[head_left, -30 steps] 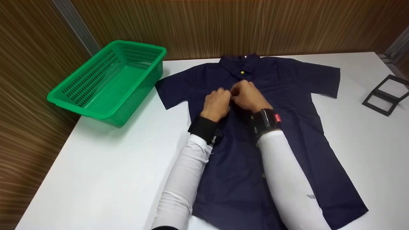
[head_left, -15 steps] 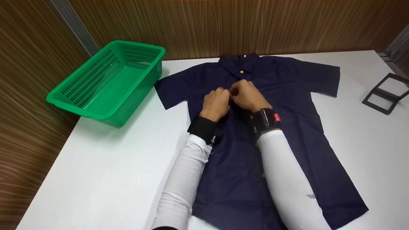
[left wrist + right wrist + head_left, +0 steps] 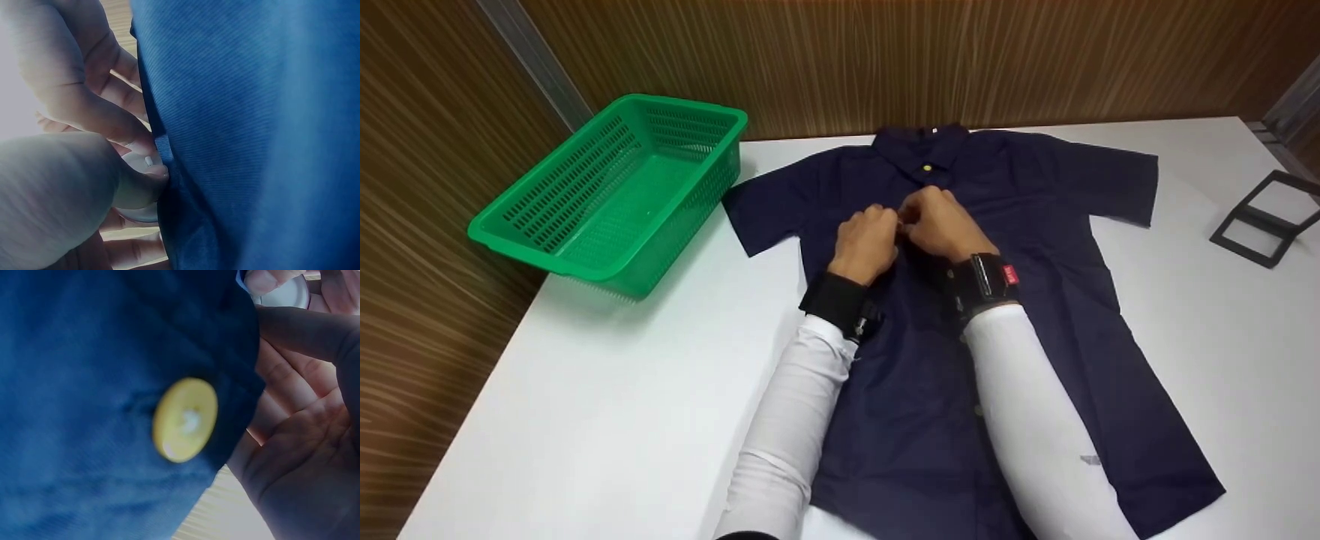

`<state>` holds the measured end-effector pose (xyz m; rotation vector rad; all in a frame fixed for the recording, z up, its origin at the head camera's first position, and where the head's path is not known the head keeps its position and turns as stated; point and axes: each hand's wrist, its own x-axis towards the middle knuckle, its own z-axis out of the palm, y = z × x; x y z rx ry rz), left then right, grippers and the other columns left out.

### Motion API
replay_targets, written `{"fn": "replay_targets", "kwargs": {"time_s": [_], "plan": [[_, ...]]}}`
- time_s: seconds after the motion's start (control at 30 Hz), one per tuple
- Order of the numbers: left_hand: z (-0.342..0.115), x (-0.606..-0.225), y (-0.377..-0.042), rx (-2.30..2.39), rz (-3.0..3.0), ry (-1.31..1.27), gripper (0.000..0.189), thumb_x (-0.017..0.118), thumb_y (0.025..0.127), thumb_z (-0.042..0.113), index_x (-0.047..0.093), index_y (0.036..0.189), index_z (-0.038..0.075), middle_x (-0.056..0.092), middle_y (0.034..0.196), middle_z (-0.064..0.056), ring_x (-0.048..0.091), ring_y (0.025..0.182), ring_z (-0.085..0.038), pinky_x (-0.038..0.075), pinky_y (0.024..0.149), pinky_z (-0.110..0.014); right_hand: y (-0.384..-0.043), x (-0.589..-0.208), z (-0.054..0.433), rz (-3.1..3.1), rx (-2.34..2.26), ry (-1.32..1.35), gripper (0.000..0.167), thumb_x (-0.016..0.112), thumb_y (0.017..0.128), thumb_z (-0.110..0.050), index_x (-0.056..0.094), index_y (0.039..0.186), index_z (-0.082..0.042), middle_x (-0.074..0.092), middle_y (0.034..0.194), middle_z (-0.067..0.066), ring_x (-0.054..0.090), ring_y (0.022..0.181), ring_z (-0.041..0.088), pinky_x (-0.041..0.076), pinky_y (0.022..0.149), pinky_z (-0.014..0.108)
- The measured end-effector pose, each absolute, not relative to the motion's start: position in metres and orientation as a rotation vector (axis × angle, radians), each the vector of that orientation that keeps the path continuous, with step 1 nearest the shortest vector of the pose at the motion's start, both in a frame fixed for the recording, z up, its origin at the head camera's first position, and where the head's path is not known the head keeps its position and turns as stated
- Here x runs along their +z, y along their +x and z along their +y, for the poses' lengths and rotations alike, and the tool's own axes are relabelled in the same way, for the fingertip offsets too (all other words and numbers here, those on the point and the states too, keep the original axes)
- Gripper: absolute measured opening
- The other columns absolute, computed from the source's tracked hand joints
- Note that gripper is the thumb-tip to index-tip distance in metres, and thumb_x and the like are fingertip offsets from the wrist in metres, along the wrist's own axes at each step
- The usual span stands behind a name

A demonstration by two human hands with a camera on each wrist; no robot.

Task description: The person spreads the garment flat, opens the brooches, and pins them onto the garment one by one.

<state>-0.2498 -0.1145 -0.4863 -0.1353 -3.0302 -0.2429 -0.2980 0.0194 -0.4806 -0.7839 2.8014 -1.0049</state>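
A navy short-sleeved shirt [image 3: 900, 420] with yellow buttons lies front up, its collar toward the back wall. My left hand [image 3: 866, 240] and right hand [image 3: 941, 221] meet at its front opening, below the top button [image 3: 927, 168]. With thumb and forefinger, the left hand pinches the cloth edge beside a pale round button [image 3: 135, 163] in the left wrist view. My right hand's fingers also grip the edge there; the grip is partly hidden. In the right wrist view a yellow button [image 3: 185, 419] shows close up on the cloth.
A green plastic basket [image 3: 682, 210] stands at the left, against the wall. A black folding frame [image 3: 1252, 217] is at the table's right side. The white table [image 3: 607, 405] meets wood-patterned walls [image 3: 840, 60] at the back and left.
Both hands stay at the same place on the shirt front with barely any visible movement. The whole view has shifted very slightly.
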Motion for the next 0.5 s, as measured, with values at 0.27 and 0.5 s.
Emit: {"fn": "replay_targets", "kwargs": {"time_s": [0.27, 0.5], "plan": [[-0.1146, -0.4859, -0.2498, -0.249, -3.037, -0.144, 0.017, 0.069, 0.095, 0.014, 0.073, 0.11, 0.007, 0.073, 0.113, -0.014, 0.073, 0.105, -0.036, 0.061, 0.087, -0.05, -0.299, -0.4814, 0.0191, 2.809, -1.0, -0.799, 0.013, 0.07, 0.088, -0.008, 0.078, 0.097, -0.002, 0.078, 0.099, 0.016, 0.07, 0.094, 0.03, 0.055, 0.089, 0.046], [-0.1147, -0.4872, -0.2496, -0.244, -3.024, -0.167, 0.017, 0.067, 0.095, 0.011, 0.074, 0.109, 0.006, 0.073, 0.111, -0.015, 0.073, 0.102, -0.036, 0.061, 0.084, -0.05, -0.2981, -0.481, 0.0193, 2.8, -1.003, -0.798, 0.013, 0.069, 0.088, -0.007, 0.077, 0.097, 0.0, 0.077, 0.099, 0.017, 0.069, 0.095, 0.031, 0.054, 0.089, 0.047]]}}
